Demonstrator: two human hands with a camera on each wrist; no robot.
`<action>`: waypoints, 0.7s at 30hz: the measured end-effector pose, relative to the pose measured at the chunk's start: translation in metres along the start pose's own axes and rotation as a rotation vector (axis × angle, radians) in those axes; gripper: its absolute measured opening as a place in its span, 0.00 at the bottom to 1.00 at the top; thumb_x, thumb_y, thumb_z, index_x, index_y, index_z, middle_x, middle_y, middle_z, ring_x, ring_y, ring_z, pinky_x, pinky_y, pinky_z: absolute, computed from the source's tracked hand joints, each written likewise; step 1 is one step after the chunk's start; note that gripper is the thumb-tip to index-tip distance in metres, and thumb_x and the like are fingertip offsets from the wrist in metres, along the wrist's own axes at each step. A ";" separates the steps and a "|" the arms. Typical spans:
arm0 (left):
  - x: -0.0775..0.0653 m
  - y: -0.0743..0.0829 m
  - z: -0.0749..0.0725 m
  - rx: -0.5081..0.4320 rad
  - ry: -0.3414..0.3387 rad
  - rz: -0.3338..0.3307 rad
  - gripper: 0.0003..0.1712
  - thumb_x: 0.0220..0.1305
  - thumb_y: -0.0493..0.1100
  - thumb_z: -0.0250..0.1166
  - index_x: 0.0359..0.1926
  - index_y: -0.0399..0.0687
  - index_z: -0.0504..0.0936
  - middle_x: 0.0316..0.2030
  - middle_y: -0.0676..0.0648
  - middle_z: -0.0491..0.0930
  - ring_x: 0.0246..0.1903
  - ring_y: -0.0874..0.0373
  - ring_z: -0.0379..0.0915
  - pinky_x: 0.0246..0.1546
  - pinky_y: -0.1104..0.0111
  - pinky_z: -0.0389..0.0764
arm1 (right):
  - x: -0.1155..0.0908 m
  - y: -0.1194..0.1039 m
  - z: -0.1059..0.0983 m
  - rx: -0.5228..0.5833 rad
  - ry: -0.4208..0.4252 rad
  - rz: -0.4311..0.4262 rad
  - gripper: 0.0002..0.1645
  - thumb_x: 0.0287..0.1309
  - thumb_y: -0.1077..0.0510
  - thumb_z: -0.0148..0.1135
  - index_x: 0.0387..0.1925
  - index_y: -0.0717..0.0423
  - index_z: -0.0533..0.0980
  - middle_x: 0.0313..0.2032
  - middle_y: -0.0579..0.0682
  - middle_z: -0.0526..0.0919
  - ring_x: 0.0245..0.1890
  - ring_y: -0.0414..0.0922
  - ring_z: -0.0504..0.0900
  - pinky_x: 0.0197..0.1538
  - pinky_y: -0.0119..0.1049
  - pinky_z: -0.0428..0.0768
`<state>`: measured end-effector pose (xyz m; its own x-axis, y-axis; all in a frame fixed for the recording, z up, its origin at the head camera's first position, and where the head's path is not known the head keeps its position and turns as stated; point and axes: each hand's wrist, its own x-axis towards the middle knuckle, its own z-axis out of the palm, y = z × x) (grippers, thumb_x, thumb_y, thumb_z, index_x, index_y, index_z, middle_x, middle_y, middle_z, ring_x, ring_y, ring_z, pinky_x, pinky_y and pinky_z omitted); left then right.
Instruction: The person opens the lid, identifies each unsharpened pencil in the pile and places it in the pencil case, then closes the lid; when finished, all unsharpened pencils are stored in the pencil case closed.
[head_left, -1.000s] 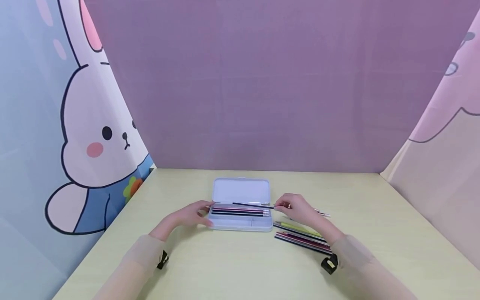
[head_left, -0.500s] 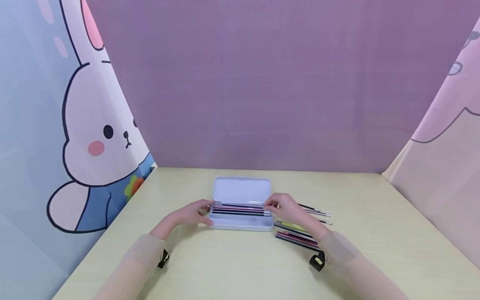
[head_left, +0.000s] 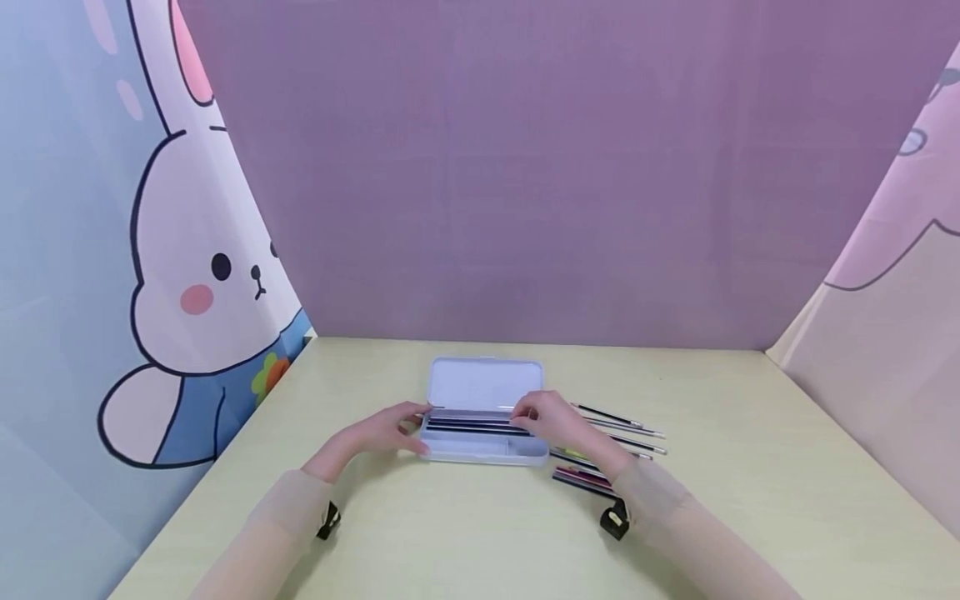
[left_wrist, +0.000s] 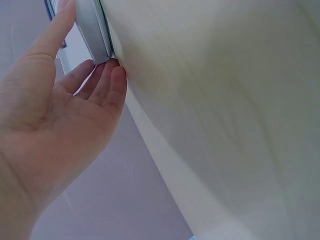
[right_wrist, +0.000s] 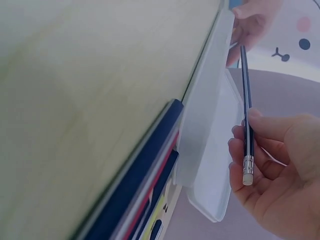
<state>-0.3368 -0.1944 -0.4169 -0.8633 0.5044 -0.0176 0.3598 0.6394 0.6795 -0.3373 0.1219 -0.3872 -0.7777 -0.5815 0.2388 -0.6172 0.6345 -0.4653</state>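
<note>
A white pencil case [head_left: 465, 457] lies with its lid [head_left: 486, 383] raised at the back. Several dark pencils [head_left: 465, 427] rest lengthwise in its rear compartment; the front one has a small divider. My left hand [head_left: 381, 430] holds the case's left end, thumb at the front corner and fingers at the back, as the left wrist view partly shows. Over the right part of the case, my right hand [head_left: 551, 419] pinches a dark striped pencil [right_wrist: 246, 105] between thumb and fingers near its white eraser. In the right wrist view this pencil is above the case's edge.
Loose pencils [head_left: 611, 415] with white erasers lie right of the case. Nearer the front is another group of pencils [head_left: 581, 483], partly hidden by my right forearm. A purple cloth [head_left: 487, 183] stands behind the table [head_left: 450, 533], with printed cloths at both sides.
My right hand moved left, from beside the case to over its right part, with a pencil in its fingers. More loose pencils on the right came into sight. My left hand stayed on the case.
</note>
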 end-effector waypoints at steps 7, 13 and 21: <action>0.000 0.002 0.001 0.011 0.009 -0.041 0.46 0.52 0.48 0.72 0.67 0.36 0.61 0.61 0.36 0.67 0.57 0.42 0.67 0.56 0.52 0.73 | 0.008 0.003 0.012 -0.013 -0.043 0.002 0.04 0.58 0.60 0.62 0.31 0.55 0.82 0.28 0.44 0.82 0.27 0.36 0.73 0.32 0.26 0.75; 0.001 0.002 0.001 0.013 0.009 -0.048 0.46 0.52 0.49 0.72 0.67 0.36 0.61 0.62 0.37 0.67 0.57 0.43 0.67 0.57 0.52 0.73 | 0.011 0.003 0.018 -0.030 -0.055 -0.018 0.04 0.57 0.61 0.63 0.30 0.56 0.82 0.27 0.45 0.83 0.26 0.35 0.73 0.32 0.26 0.76; 0.002 0.001 0.000 0.007 0.009 -0.050 0.46 0.51 0.49 0.72 0.67 0.36 0.61 0.61 0.36 0.67 0.57 0.43 0.67 0.56 0.53 0.74 | 0.013 0.004 0.020 -0.041 -0.074 -0.011 0.04 0.57 0.62 0.62 0.30 0.57 0.81 0.27 0.46 0.83 0.26 0.35 0.75 0.32 0.26 0.76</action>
<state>-0.3378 -0.1926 -0.4162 -0.8831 0.4669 -0.0450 0.3185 0.6674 0.6731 -0.3478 0.1063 -0.4033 -0.7609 -0.6235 0.1797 -0.6312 0.6471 -0.4276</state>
